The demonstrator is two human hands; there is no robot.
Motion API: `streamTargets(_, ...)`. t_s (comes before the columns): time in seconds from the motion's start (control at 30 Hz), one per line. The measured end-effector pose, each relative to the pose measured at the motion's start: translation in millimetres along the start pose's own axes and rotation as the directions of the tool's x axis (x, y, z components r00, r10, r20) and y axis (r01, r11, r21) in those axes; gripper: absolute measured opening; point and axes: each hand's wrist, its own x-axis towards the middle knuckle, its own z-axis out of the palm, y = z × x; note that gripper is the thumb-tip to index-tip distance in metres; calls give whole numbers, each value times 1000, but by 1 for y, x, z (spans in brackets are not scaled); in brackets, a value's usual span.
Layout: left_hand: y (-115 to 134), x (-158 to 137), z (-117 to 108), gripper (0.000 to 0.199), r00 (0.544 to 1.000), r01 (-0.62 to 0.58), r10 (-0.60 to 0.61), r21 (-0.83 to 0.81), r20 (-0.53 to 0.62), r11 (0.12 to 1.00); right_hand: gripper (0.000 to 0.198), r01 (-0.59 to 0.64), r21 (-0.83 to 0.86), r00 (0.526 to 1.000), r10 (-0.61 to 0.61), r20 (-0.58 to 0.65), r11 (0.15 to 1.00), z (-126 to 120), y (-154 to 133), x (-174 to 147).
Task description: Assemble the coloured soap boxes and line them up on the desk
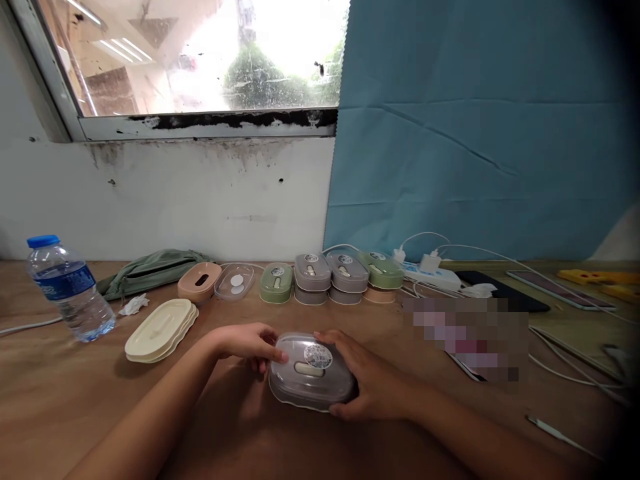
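A grey oval lidded box (311, 377) with a clear top, a round printed sticker and a pale slot piece sits in front of me on the table. My right hand (363, 377) wraps around its right end, fingers at the far edge and thumb at the near edge. At the left end, my left hand (253, 347) presses its thumb on the lid, and its other fingers curl beside the box. A stack of cream oval lids or bases (161, 328) lies to the left of my left hand.
Along the wall stand a peach box (199, 280), a clear lid (234, 283), a green box (277, 283) and several stacked grey boxes (313, 273). A water bottle (70, 293) and a green pouch (155, 272) are left; a power strip (433, 275) and cables are right.
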Motion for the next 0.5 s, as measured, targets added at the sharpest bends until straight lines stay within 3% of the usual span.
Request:
streamTargets(0.17,-4,1,0,30,999,-53,53,-27,-11,998,86,116,34,993,-117,11,993,0,7,-1)
streamTargets(0.37,-13,0,-6,50,986,-124,122,-5,-111,992,89,192,-68,969,-200,-143,979,14,19,2)
streamTargets(0.5,-20,3,-9,54,978,-204,200,-99,-53,974,86,259,-189,926,-299,-231,947,19,22,3)
